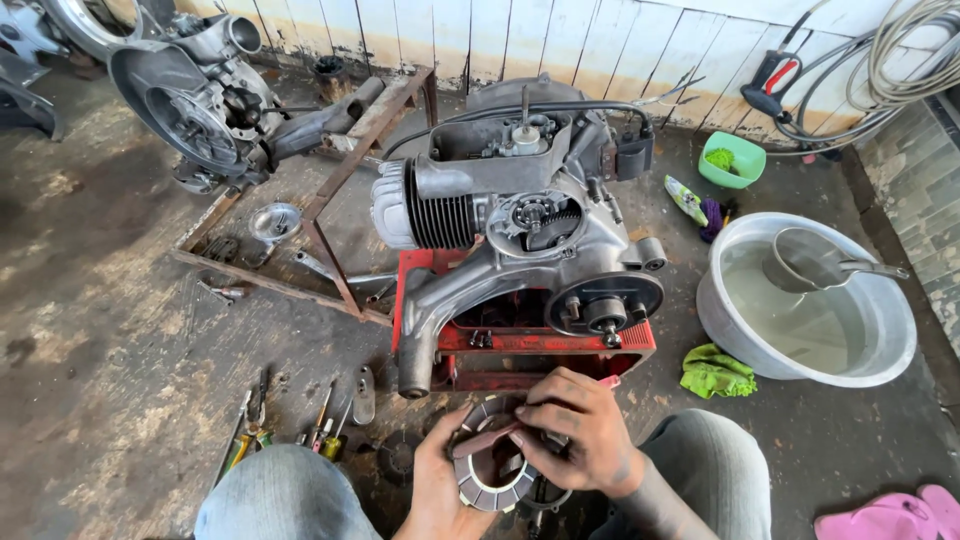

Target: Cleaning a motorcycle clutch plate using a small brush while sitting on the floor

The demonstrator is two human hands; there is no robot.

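My left hand (440, 480) cups a round grey metal stator ring (488, 487) from below, low in the frame between my knees. My right hand (580, 430) lies over the ring's top edge, fingers pressed on a flat reddish strip (487, 437) across it. Both hands grip the ring. Just beyond them a grey scooter engine (520, 230) with a finned cylinder sits on a red metal stand (545, 345).
Pliers and screwdrivers (290, 420) lie on the concrete floor at left. A rusty metal frame (320, 220) and a second engine casing (200, 100) are behind. At right stand a grey basin of water (805, 300), a green rag (715, 372) and a green bowl (732, 158).
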